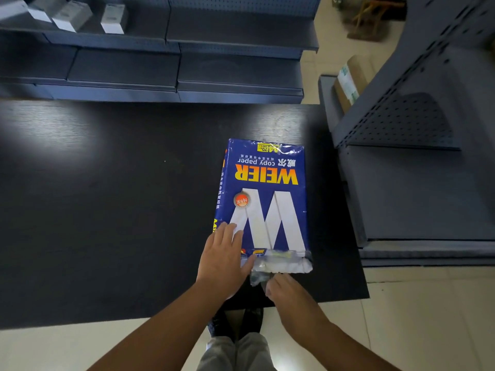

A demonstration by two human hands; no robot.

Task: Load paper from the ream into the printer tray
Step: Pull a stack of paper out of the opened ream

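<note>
Ream [263,202] of copy paper in a blue wrapper lies flat on the dark tabletop [107,196], toward its right edge and near the front edge, with its printed lettering upside down from the wearer's side. The end of the wrapper nearest the person is torn open, and crumpled white and clear wrapping [278,265] bunches up there, showing the paper's end.

The left hand [223,257] rests palm down on the near left corner of the ream, fingers spread flat over the blue wrapper and thumb lying along the torn end. It presses on the pack rather than gripping it.

The right hand [284,289] sits just at the front of the torn end, fingers curled together and pinching a loose shred of clear wrapping that hangs from the opening.

Both forearms are bare. Below the tabletop's front edge, dark shoes [235,324] and light trousers stand on a pale tiled floor [401,317]. Grey metal shelving [171,68] runs beyond the far edge of the tabletop, with a few white boxes [112,18] on an upper shelf at the far left. Another grey shelf unit [417,162] stands past the right edge, holding a brown cardboard box [348,81].
</note>
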